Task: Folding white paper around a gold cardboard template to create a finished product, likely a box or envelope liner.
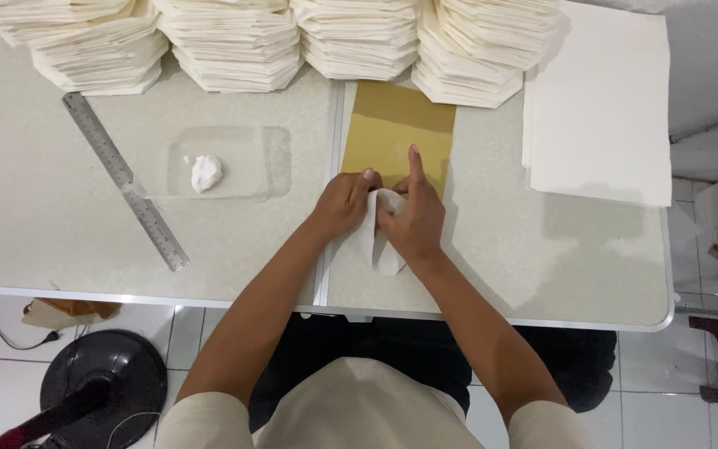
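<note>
Both hands, left [344, 204] and right [411, 218], grip white paper [384, 249] (near table edge [492, 319]).

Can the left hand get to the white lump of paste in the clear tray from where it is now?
Probably yes. The left hand rests on the folded white paper, and the white lump lies in the open clear tray just to its left. Only bare table lies between; the metal ruler is farther left.

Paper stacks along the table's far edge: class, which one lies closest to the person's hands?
The rightmost folded stack, beside the flat white sheets. Its lower edge overlaps the top of the brown card that the right hand presses; the others sit farther left.
</note>
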